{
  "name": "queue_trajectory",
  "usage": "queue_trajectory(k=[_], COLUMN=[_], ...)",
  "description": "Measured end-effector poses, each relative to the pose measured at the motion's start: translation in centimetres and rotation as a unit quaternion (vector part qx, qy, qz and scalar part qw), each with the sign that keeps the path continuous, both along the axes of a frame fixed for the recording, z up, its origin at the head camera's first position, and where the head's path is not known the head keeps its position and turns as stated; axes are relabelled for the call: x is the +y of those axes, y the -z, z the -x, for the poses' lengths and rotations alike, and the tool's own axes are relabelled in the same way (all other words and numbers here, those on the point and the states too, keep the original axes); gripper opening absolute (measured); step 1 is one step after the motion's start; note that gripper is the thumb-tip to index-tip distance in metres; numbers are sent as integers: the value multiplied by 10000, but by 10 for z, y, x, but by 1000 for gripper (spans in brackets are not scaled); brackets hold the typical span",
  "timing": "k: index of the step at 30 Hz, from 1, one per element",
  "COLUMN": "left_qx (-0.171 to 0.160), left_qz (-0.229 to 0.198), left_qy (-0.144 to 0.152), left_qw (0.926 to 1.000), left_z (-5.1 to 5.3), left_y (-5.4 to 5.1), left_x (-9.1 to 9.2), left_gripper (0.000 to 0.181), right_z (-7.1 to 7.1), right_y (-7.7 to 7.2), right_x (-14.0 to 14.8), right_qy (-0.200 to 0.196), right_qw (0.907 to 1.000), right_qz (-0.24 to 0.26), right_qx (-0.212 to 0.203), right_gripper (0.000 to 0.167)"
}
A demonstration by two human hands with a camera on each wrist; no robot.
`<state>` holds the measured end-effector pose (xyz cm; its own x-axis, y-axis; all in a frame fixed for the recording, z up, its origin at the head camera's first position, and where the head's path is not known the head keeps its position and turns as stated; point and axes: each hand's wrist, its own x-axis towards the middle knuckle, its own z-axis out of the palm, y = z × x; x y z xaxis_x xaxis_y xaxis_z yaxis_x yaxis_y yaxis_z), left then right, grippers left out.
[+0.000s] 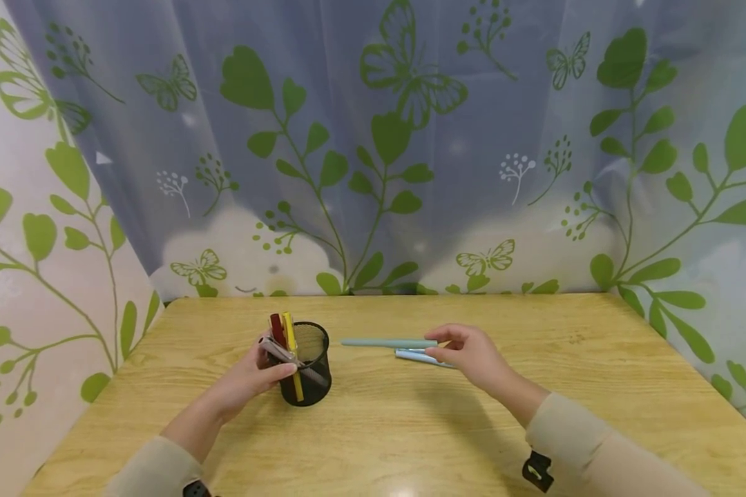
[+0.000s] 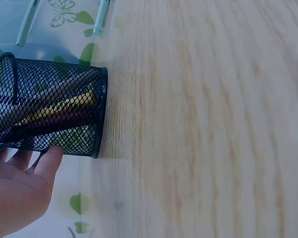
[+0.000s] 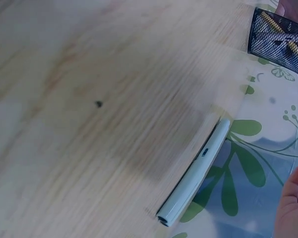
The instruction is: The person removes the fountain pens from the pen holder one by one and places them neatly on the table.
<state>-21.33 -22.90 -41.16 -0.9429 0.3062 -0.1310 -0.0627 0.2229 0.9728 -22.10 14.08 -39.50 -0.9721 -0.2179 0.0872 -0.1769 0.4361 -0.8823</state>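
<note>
A black mesh pen holder stands upright on the table, with a dark red pen, a yellow pen and a greyish pen leaning inside. My left hand grips its left side, thumb toward the front; the fingers behind are partly hidden. The left wrist view also has the mesh holder beside the hand. With thumb and fingers, my right hand pinches the right end of a pale teal pen, pointing left. Under that hand, a light blue pen lies on the table.
The wooden table reaches back to a patterned curtain with leaves and butterflies. Similar cloth hangs at the left and right sides. A small dark spot marks the tabletop in the right wrist view.
</note>
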Motion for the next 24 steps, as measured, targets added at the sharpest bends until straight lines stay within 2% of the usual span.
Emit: queue_trajectory(k=[8,24], left_qx=[-2,-46], left_qz=[-6,-125], left_qy=[19,55], left_qw=[10000,9999], left_z=[1,2], left_y=[-1,2], left_x=[-1,0], left_gripper=[90,89], right_z=[-3,-6], right_y=[0,8], right_x=[12,29], right_qy=[9,144], right_qw=[9998,9998], right_qz=[158,82], right_qx=[-124,-147], right_gripper=[27,30])
